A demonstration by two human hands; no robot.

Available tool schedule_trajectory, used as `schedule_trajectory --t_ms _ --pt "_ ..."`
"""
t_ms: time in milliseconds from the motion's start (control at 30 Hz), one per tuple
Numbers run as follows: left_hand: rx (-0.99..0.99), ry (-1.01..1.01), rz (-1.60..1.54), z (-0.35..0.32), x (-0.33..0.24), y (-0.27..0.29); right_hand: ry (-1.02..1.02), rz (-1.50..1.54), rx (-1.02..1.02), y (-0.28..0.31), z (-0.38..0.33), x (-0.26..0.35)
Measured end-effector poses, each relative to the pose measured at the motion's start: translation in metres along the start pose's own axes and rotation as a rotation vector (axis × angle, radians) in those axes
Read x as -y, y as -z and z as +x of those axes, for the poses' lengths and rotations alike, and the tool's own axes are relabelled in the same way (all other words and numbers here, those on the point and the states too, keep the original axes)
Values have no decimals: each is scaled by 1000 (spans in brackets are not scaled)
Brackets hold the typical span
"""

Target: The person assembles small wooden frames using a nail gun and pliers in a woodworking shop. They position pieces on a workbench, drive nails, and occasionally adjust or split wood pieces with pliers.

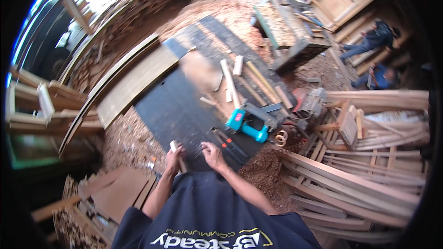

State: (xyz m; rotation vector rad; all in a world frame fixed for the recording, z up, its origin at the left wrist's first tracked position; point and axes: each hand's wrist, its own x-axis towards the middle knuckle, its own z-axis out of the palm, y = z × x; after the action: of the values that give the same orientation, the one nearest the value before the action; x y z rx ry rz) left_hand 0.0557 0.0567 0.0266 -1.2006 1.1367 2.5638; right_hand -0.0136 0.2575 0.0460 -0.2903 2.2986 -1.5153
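In my left hand [172, 160] is a short pale strip of wood [174, 146], held upright with the fingers wrapped round it. My right hand [213, 156] hovers just to its right over the dark work board [173, 108], fingers loosely bent and apart, with nothing visible in them. Long-handled pincers [230, 145] with orange bands lie right of that hand. Beyond them rests a teal nail gun [251, 131] on its side. Several cut wood strips [230, 83] are spread over the far part of the board.
A curved slatted panel [138, 80] lies along the board's left edge. On the right are a red-and-grey machine [310, 103], a coiled hose [282, 138] and stacked curved timber [355, 186]. Sawdust [263, 175] covers the ground. Two people [376, 37] are at the far right.
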Motion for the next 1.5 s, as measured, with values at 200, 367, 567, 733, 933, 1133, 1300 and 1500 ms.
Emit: schedule_trajectory --t_ms 200,367,567,733,933,1133,1300,1500 --pt "-61 122 143 -15 -10 -36 -222 162 -178 73 -20 1" --pt "19 25 196 -17 -24 -96 -236 68 -387 135 -38 -8" --pt "141 18 181 -1 -46 -138 -23 -243 -440 209 -7 -14" --pt "240 212 -219 5 -59 -138 -35 -413 -263 200 15 -7" --pt "135 44 -14 12 -57 -134 116 -512 -196 157 22 0" --pt "-50 3 95 24 -41 -119 91 -421 -183 148 30 3" --pt "23 -9 117 31 -42 -116 -17 -324 -260 154 33 6" --pt "50 127 219 31 -54 -117 57 -306 -387 182 61 19"
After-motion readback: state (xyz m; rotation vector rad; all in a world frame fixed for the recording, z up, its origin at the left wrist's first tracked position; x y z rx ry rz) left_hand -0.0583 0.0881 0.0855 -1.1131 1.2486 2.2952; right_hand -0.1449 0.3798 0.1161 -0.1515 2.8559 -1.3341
